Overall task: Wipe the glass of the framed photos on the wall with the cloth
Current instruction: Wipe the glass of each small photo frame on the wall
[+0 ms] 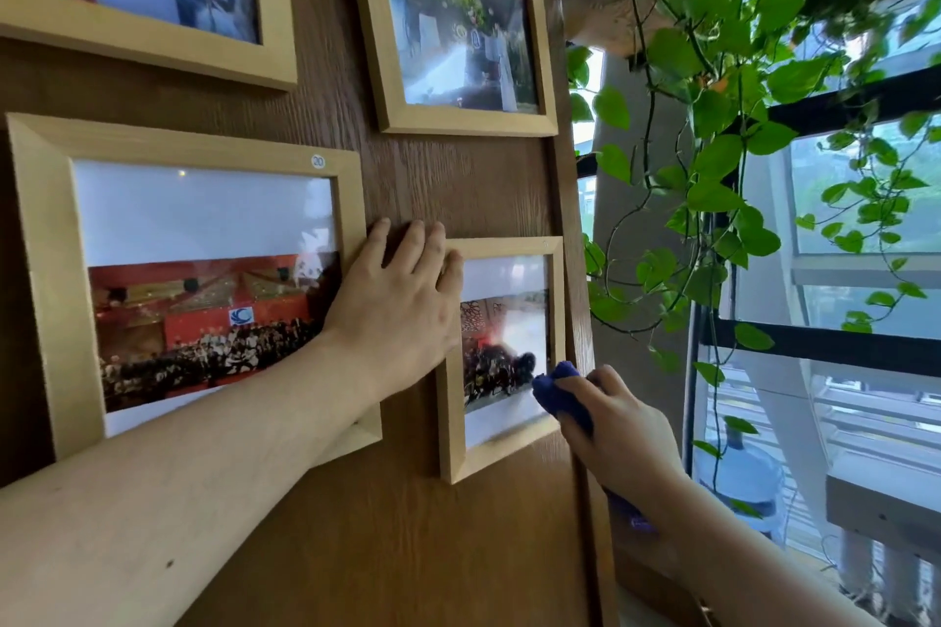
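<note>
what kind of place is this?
Probably an office or company lobby: light wooden photo frames of group events on a brown wood-panel wall, trailing green vine, blue water-cooler bottle by windows.

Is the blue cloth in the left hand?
No, the right hand holds the blue cloth; the left hand lies flat against the wall.

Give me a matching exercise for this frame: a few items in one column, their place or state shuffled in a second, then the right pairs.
Items
1. blue cloth
2. left hand
3. small frame
4. round sticker

Places or states
A. on the top edge of the large frame
B. flat on the wood panel, fingers spread, thumb side over the small frame's left edge
C. bunched in the right hand, at the small frame's lower right
D. lowest and rightmost on the panel, being wiped

Pairs: 1-C, 2-B, 3-D, 4-A
</note>
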Tool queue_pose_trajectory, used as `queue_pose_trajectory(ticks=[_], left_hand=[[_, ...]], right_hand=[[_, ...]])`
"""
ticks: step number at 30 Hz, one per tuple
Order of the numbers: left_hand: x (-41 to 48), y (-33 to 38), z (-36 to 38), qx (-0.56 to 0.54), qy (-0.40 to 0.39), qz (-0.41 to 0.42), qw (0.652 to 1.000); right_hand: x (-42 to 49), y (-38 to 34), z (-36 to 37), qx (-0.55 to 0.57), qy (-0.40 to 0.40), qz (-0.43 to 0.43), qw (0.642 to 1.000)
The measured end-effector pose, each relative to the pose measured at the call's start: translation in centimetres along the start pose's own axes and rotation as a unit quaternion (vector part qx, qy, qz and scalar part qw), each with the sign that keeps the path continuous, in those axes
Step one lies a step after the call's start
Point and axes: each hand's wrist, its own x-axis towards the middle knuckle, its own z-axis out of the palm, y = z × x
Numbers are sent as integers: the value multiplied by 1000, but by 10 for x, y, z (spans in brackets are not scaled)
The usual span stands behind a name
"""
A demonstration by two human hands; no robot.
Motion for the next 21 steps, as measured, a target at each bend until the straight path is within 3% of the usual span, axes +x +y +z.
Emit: queue_pose_trajectory(ticks=[9, 21], left_hand=[[-46, -62, -57, 14, 62, 31, 998], [-110, -178, -91, 96, -1, -57, 994]], right_hand=[[52, -87, -63, 95, 119, -129, 980], [90, -229, -119, 133, 210, -277, 928]])
